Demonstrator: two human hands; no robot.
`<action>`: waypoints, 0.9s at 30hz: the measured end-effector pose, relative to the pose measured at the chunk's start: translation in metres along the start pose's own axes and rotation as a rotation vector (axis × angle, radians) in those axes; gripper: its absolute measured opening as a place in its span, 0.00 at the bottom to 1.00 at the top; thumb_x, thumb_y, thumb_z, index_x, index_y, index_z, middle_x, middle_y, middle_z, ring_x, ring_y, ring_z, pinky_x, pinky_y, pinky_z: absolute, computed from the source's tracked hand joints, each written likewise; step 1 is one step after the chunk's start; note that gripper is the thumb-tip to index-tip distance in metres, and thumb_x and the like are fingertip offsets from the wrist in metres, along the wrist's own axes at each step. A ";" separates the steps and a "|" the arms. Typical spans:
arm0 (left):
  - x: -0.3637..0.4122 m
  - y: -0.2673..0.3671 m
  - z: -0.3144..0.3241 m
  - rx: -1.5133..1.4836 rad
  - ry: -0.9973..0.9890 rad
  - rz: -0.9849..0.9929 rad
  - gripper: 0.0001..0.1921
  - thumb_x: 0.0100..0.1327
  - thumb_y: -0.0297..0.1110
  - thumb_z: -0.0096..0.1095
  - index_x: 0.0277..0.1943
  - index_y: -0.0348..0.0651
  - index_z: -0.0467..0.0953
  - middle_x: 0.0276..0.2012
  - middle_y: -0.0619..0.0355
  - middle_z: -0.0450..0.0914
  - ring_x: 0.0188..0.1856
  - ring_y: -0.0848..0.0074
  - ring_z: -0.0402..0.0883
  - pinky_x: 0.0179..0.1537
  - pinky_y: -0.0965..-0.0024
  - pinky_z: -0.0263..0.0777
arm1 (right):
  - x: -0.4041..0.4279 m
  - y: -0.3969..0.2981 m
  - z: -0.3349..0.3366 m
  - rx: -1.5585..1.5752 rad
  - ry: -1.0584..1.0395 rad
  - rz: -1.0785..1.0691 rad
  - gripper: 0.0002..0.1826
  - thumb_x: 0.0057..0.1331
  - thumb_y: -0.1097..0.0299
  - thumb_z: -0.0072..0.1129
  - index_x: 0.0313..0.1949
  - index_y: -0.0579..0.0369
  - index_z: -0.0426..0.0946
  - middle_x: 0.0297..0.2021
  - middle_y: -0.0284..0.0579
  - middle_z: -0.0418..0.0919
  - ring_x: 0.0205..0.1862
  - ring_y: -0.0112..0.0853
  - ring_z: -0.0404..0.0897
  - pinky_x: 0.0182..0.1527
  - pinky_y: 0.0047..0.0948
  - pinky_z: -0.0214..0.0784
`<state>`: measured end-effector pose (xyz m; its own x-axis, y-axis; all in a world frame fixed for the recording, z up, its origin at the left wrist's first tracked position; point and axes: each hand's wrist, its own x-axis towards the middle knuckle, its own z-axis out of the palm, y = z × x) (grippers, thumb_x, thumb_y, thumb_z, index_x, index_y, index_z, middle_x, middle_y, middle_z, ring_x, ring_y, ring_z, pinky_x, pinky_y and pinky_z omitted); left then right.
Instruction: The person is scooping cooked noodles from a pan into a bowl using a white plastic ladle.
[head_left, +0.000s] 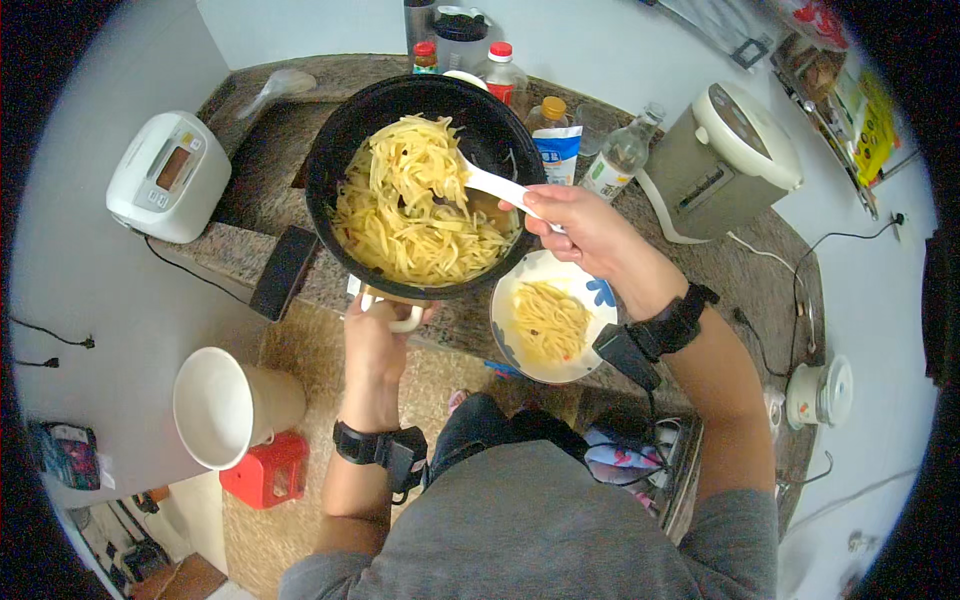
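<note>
A black pan holds a pile of pale yellow shredded food, which looks like potato strips. My left hand grips the pan's cream-coloured handle at the near side. In my right hand is a white serving spoon, its bowl inside the pan under a heaped load of the strips. Just below the right hand, a white plate with blue flower marks carries a smaller portion of the same strips. The spoon's bowl is hidden by food.
Behind the pan stand bottles with red caps, a glass bottle and a blue-and-white packet. An electric water boiler is at right, a white rice cooker at left. A cream bucket and red stool sit lower left.
</note>
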<state>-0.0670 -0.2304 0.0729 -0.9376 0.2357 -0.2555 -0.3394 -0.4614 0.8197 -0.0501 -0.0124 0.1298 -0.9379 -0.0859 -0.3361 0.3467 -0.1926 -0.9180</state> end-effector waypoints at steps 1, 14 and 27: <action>0.000 -0.001 -0.001 -0.019 0.023 0.004 0.21 0.39 0.15 0.29 0.42 0.23 0.59 0.33 0.42 0.69 0.29 0.60 0.74 0.27 0.65 0.72 | -0.002 0.001 -0.001 0.003 0.002 0.000 0.13 0.60 0.65 0.39 0.40 0.60 0.66 0.15 0.26 0.58 0.10 0.11 0.50 0.09 0.09 0.41; 0.005 -0.008 -0.002 -0.032 0.036 0.015 0.21 0.39 0.15 0.31 0.41 0.23 0.60 0.32 0.41 0.70 0.30 0.59 0.73 0.25 0.69 0.69 | -0.023 0.018 -0.012 0.044 0.074 -0.017 0.14 0.60 0.66 0.38 0.41 0.62 0.65 0.15 0.27 0.57 0.10 0.11 0.50 0.10 0.10 0.41; 0.011 -0.018 -0.007 0.032 0.025 0.007 0.22 0.39 0.16 0.31 0.43 0.25 0.59 0.34 0.42 0.69 0.30 0.59 0.73 0.27 0.69 0.70 | -0.091 0.026 -0.025 0.039 0.153 -0.067 0.14 0.59 0.64 0.40 0.38 0.58 0.68 0.14 0.26 0.58 0.10 0.12 0.51 0.10 0.10 0.39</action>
<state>-0.0713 -0.2257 0.0519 -0.9418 0.2109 -0.2620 -0.3304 -0.4351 0.8376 0.0433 0.0145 0.1316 -0.9490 0.0776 -0.3057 0.2812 -0.2309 -0.9315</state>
